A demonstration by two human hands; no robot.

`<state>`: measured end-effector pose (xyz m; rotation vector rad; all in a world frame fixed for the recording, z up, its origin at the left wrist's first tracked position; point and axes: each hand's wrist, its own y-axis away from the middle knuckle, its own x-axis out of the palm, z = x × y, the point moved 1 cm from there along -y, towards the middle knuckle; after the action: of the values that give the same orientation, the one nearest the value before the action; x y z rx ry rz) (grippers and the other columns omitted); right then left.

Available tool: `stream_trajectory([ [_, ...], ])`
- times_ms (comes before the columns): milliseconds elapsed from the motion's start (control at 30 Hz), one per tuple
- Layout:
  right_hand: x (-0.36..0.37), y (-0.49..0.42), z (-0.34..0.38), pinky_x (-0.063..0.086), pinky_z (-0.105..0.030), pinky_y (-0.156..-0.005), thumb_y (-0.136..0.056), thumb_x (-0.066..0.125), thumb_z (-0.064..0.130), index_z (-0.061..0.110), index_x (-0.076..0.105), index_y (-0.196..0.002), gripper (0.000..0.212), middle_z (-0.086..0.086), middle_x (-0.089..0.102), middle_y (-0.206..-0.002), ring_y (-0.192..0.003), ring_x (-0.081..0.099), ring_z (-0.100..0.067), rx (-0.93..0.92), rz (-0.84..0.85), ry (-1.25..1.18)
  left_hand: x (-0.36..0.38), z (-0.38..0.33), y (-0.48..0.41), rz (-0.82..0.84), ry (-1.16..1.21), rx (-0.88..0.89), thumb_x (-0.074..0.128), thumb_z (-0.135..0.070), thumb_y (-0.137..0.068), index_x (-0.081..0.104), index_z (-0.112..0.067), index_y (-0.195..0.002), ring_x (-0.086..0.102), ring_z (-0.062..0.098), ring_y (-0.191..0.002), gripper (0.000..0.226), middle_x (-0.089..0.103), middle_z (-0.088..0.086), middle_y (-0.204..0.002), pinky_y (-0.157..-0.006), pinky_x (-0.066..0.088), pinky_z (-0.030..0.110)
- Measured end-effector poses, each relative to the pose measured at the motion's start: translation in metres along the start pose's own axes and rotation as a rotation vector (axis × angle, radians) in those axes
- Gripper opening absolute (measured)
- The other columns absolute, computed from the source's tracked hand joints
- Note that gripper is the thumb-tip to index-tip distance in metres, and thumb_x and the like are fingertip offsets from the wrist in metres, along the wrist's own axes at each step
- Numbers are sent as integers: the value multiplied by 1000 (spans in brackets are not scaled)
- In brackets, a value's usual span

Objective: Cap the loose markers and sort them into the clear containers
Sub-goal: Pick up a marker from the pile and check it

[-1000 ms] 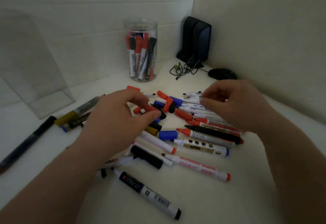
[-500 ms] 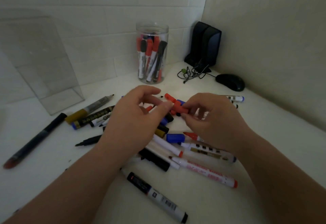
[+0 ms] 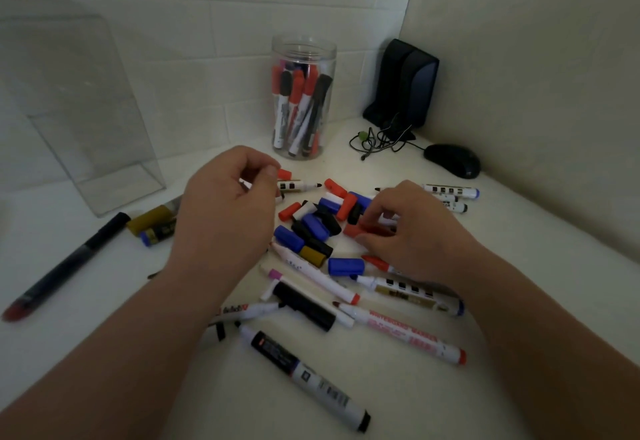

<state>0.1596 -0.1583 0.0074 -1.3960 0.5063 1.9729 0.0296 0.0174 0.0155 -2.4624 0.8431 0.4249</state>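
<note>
Pinching a red cap (image 3: 360, 230) between thumb and curled fingers (image 3: 388, 202), the right hand (image 3: 419, 238) rests low at the right edge of a heap of loose caps (image 3: 317, 228), blue, black, red and one yellow, in the middle of the white table (image 3: 114, 301). The left hand (image 3: 225, 207) hovers to the left of the heap with its fingers curled in and thumb against forefinger; a white marker with a black tip (image 3: 298, 185) shows just past the thumb, and I cannot tell whether the hand holds it or it lies beneath. Uncapped markers lie scattered nearer the person, among them a pink-lettered marker (image 3: 401, 332) and a black-labelled marker (image 3: 304, 375). More markers lie beyond the right hand. Behind the heap stands a clear jar (image 3: 303, 55) holding capped red and black markers upright. A clear box (image 3: 86, 110) stands at the far left, with a long dark pen (image 3: 65, 263) lying near it. A black speaker (image 3: 401, 83) and a mouse (image 3: 452, 160) sit in the corner.
</note>
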Motion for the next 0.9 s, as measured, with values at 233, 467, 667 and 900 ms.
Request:
stream_trajectory([
  [233, -12, -17, -15, 50, -25, -83, -93, 66, 30, 32, 65, -94, 2, 16, 62, -91, -86, 56, 0, 114, -221, -147, -6, -3, 0, -11, -131, 148, 51, -26, -102, 62, -31, -102, 58, 1, -76, 12, 61, -20, -84, -65, 39, 15],
  [467, -15, -58, 16, 48, -23, -84, -85, 75, 34, 28, 63, -121, 38, 12, 64, -110, -97, 59, -7, 10, 95, 103, -5, -1, -1, 8, -199, 160, 52, -27, -102, 64, -27, -106, 54, 0, -74, 13, 53, -23, -80, -64, 36, 14],
  [667, -8, -68, 18, 47, -20, -78, -84, 76, 24, 29, 69, -109, 26, 14, 64, -100, -91, 59, -3, -28, 143, 68, -2, 5, -1, 25, -231, 191, 55, -26, -99, 69, -24, -104, 55, 7, -73, 15, 65, -8, -88, -66, 40, 25],
  [900, -8, -68, 10, 50, -22, -80, -83, 79, 24, 29, 68, -111, 30, 14, 69, -98, -93, 64, -5, 48, 184, -45, 1, 7, -1, 81, -254, 189, 55, -25, -99, 66, -28, -101, 54, 3, -74, 12, 65, -8, -89, -64, 39, 18],
])
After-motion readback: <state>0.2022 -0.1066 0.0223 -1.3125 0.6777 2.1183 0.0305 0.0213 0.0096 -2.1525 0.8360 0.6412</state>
